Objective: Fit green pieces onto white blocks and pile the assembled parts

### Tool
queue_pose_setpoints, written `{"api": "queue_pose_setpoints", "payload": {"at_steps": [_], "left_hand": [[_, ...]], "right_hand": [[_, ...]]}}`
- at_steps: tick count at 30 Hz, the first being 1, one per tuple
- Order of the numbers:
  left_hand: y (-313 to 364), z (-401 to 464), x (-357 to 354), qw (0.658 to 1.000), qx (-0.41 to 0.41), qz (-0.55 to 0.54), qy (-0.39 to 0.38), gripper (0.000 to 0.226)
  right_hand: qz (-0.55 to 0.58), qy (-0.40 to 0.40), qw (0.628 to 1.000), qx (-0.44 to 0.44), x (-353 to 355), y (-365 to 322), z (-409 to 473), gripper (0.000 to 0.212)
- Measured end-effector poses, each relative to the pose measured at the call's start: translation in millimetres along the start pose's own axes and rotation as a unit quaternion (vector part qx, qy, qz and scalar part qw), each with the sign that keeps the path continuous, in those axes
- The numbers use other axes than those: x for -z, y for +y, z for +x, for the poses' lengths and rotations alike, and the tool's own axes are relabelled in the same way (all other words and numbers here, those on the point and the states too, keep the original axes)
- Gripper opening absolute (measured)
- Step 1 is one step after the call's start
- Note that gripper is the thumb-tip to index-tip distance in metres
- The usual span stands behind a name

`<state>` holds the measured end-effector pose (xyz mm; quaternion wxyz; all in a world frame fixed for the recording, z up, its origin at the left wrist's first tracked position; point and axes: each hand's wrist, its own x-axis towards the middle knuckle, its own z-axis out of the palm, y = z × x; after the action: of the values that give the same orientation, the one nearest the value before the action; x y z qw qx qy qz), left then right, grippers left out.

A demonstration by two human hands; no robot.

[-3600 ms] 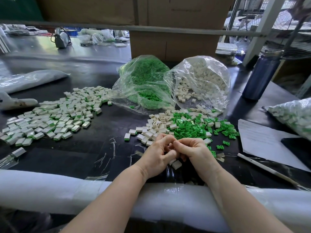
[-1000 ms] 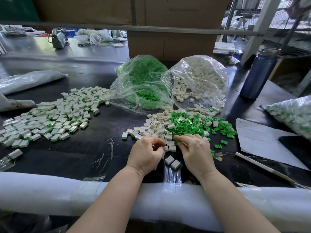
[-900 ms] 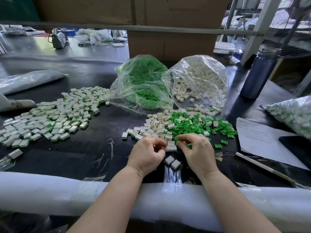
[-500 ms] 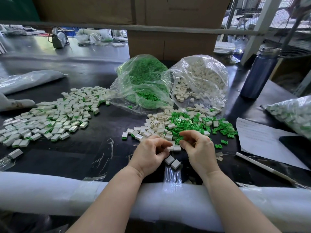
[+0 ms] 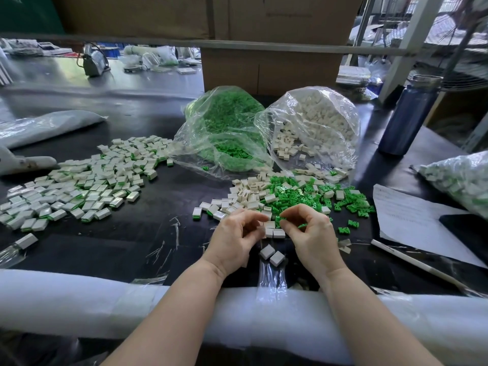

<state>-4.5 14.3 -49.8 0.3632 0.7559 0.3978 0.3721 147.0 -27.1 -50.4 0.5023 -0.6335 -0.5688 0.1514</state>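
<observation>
Black worktop [image 5: 163, 233] with a white foam-padded front edge [image 5: 79, 299], cardboard boxes [image 5: 264, 62] stacked at the back and another cluttered bench behind on the left. Two clear bags lie open mid-table, one of green pieces [image 5: 227, 128] and one of white blocks [image 5: 317, 122], both spilling into a mixed loose heap [image 5: 285, 191] right in front of the hands. The big pile of assembled parts [image 5: 84, 180] sits well off to the left; a blue bottle [image 5: 406, 114], a paper sheet [image 5: 412, 220] and another filled bag [image 5: 464, 180] are on the right. Left hand [image 5: 235, 239] has curled fingers, what it holds I can't tell; right hand [image 5: 311, 233] pinches a green piece [image 5: 301, 225]. Compared with half a second ago the hands have pulled slightly apart, with a small gap between the fingertips now, and the two loose blocks [image 5: 272, 254] near the edge haven't budged.
</observation>
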Motion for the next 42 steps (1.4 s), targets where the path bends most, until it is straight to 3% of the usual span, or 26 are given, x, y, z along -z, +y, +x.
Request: {"api": "queue_pose_setpoints", "payload": {"at_steps": [7,15,33,42], "left_hand": [[-2.0,2.2,2.5,0.99,0.072,-0.124,0.01,0.01],[-2.0,2.4,2.8,0.981,0.094,-0.17,-0.017,0.007],[1.0,1.9,0.5,0.981,0.081,-0.172,-0.04,0.018],[1.1,1.0,-1.1,0.986,0.072,-0.137,-0.061,0.024]], "right_hand": [[0.075,-0.037,0.996,-0.026,1.3,-7.1,-1.1,0.02],[0.106,-0.073,0.99,-0.049,2.4,-12.9,-2.3,0.009],[0.143,-0.122,0.979,-0.082,1.6,-13.5,-2.6,0.012],[0.121,-0.143,0.979,-0.08,3.1,-9.9,-1.5,0.025]]}}
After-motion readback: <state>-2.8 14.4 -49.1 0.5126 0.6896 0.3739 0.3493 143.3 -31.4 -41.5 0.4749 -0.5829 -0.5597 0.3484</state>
